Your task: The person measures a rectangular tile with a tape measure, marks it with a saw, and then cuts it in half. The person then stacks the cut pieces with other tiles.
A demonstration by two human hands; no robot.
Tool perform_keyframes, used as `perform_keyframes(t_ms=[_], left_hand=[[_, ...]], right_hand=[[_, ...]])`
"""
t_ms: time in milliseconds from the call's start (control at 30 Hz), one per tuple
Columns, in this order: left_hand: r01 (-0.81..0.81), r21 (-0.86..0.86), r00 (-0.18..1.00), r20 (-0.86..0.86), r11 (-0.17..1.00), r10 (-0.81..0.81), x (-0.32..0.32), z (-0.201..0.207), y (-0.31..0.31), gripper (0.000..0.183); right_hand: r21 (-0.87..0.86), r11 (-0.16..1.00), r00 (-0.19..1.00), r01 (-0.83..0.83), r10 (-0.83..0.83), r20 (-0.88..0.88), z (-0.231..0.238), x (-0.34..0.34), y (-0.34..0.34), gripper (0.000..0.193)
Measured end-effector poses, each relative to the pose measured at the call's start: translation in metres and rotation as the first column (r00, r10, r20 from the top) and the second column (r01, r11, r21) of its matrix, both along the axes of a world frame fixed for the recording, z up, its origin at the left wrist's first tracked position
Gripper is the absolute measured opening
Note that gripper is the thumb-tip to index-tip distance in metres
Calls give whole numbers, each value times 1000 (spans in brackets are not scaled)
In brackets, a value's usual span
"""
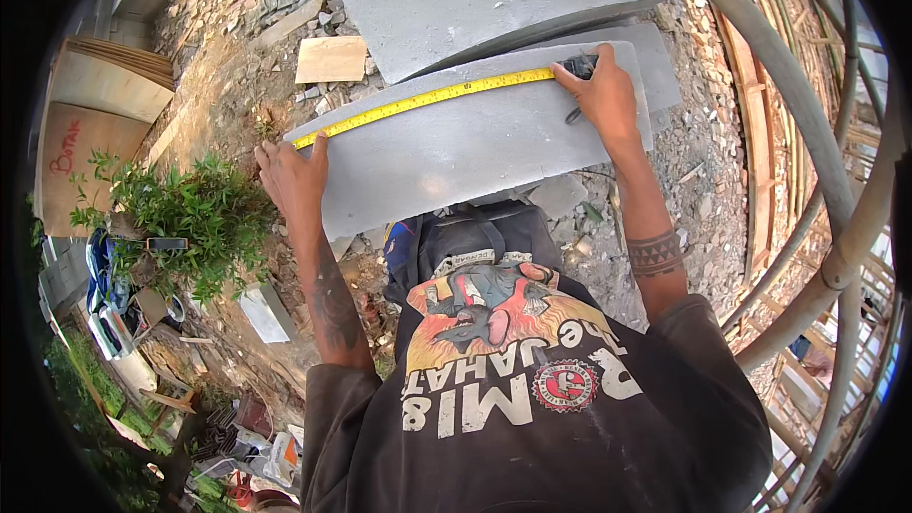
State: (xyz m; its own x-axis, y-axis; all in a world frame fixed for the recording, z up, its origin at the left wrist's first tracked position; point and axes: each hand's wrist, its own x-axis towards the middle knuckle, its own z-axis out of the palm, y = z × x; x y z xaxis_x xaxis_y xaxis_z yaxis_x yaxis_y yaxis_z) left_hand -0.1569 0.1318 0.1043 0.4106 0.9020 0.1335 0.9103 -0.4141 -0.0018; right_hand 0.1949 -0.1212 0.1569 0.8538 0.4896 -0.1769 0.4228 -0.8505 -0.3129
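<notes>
A grey lightweight concrete block lies crosswise in front of me. Along its far edge stretches the yellow blade of a tape measure. My left hand pinches the blade's end at the block's left edge. At the other end, my right hand grips the dark tape case near the block's far right corner, thumb against the blade. The case is partly hidden by my fingers, and a strap loop hangs below it. Just beyond lie more large grey blocks, stacked.
Grey scaffold pipes curve along my right, beside long timber planks. To the left are a leafy bush and leaning plywood sheets. A small wooden board and a loose grey block lie on rubble-strewn ground.
</notes>
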Motion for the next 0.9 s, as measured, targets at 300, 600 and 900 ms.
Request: perform_keyframes(t_ms=[300, 600, 900], left_hand=[[-150, -373, 967, 139, 916, 215, 25, 34, -7, 75], [-176, -380, 979, 33, 908, 203, 25, 29, -7, 78], [22, 148, 988, 149, 989, -45, 40, -7, -24, 73]], right_hand=[[105, 994, 1000, 2, -4, 22, -4, 5, 2, 64], [143, 990, 994, 9, -24, 108, -19, 8, 3, 71], [186, 982, 989, 12, -39, 140, -24, 10, 6, 72]])
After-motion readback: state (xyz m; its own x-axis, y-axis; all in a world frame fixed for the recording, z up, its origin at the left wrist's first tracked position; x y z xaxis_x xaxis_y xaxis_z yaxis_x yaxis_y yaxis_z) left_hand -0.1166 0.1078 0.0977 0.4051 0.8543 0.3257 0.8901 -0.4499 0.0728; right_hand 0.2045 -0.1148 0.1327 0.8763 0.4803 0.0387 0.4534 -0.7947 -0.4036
